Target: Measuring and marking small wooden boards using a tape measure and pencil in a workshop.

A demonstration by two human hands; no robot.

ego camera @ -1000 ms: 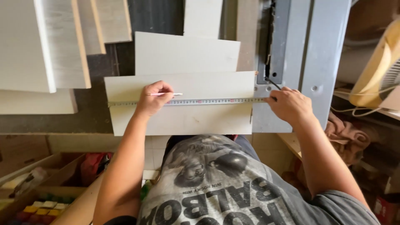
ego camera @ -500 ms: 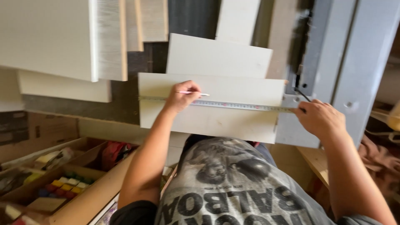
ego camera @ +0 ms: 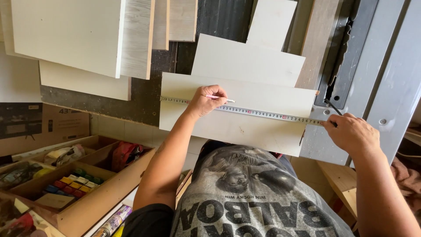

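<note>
At the far left, a wooden tray (ego camera: 94,199) of small coloured items is seen below a stack of pale boards (ego camera: 83,37). Further right, a white board (ego camera: 245,127) is laid flat, and a tape measure (ego camera: 254,113) is stretched across it from end to end. A pencil (ego camera: 218,97) is pinched in the closed fingers of the left hand (ego camera: 205,102), its tip set against the tape. At the board's right end, the tape is pressed down under the closed fingers of the right hand (ego camera: 353,134), beside a grey metal machine table (ego camera: 386,66).
</note>
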